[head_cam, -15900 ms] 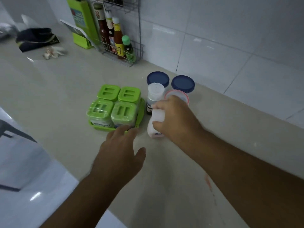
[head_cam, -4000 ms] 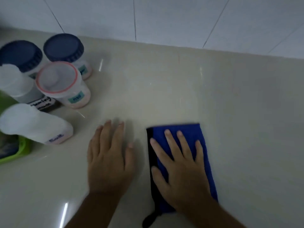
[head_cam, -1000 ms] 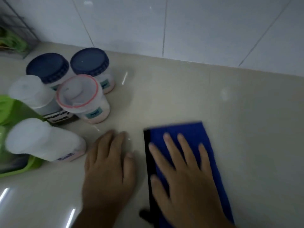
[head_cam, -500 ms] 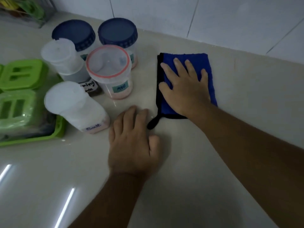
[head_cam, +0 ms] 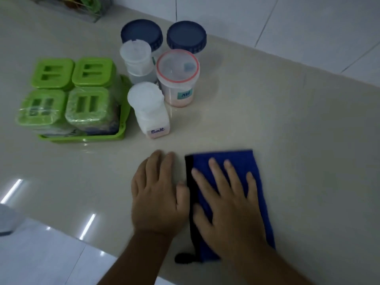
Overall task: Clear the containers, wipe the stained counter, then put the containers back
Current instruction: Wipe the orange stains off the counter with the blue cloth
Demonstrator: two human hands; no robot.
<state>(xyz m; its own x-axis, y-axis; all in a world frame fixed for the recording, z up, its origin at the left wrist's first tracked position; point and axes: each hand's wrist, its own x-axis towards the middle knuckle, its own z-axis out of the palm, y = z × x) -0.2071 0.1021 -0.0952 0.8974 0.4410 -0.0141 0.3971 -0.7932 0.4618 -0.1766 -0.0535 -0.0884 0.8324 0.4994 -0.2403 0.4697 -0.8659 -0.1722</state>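
My right hand (head_cam: 228,204) lies flat, fingers spread, pressing a folded blue cloth (head_cam: 253,173) with a black edge onto the beige counter (head_cam: 298,140). Just left of the cloth my left hand (head_cam: 156,194) rests flat on the counter, holding nothing. Behind the hands stand a white "Salt" bottle (head_cam: 151,112), a clear tub with a red-rimmed lid (head_cam: 177,77), a white-capped jar (head_cam: 136,58) and two blue-lidded jars (head_cam: 141,34) (head_cam: 186,37). A green tray (head_cam: 121,128) holds several green-lidded boxes (head_cam: 88,105).
A white tiled wall (head_cam: 287,23) runs along the back of the counter. A wire rack (head_cam: 82,7) with bottles stands at the top left. The counter's front edge (head_cam: 67,233) runs diagonally at the lower left, with floor tiles below it.
My right hand has drawn the blue cloth back from beside the jars toward the front edge, level with my left hand. The left hand stayed flat on the counter.
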